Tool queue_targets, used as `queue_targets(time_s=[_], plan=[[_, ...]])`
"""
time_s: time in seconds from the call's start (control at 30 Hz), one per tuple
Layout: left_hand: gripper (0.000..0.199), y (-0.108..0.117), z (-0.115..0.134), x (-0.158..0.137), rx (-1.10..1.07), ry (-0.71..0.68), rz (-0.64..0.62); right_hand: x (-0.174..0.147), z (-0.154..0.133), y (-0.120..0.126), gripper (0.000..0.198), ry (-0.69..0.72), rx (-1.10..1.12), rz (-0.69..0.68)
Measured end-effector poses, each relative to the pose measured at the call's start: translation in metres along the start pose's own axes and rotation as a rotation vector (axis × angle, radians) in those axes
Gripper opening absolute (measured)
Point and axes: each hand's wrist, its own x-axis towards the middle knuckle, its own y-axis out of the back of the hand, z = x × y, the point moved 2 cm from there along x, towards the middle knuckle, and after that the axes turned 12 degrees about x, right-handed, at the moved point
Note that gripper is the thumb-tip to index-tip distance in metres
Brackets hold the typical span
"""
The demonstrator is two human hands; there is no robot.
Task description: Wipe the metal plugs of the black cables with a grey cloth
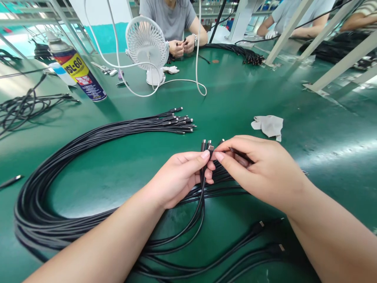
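A few plugs [210, 149] stand in the left hand [187, 171], just beside the fingertips of the right hand, their metal tips pointing away from the wrists. The left hand is closed, thumb pressing the plugs against curled fingers. The right hand [265, 169] has thumb and forefinger drawn together at the plugs, nearly meeting the left thumb; whether they touch a plug is hard to tell. A slim dark rod [240, 154] lies within its bent fingers, partly hidden.

The cables [73, 151] are smooth, round and black, with a soft sheen. They curve in a thick loop to the left of the hands, one end fanning out beyond the left hand, others running beneath both. The tabletop [324, 149] is glossy green. Beyond the right hand lies a crumpled, matte white scrap [269, 126].
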Motion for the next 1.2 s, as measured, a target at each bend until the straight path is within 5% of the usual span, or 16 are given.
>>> queue_targets(time_s=[0.2,0.5,0.7,1.2], plan=[[0.023,0.000,0.000,0.000,0.013,0.003,0.005,0.000,-0.001,0.001,0.017,0.113,-0.041,0.036],[0.021,0.001,0.000,0.001,0.005,0.003,0.007,0.001,0.003,0.002,0.012,0.027,0.052,0.022],[0.024,0.000,0.001,0.001,0.006,0.013,0.008,0.000,0.003,0.002,0.016,0.147,-0.045,-0.005],[0.030,-0.001,0.002,0.000,-0.004,0.051,0.021,-0.001,0.001,0.005,0.022,0.078,-0.092,0.140]])
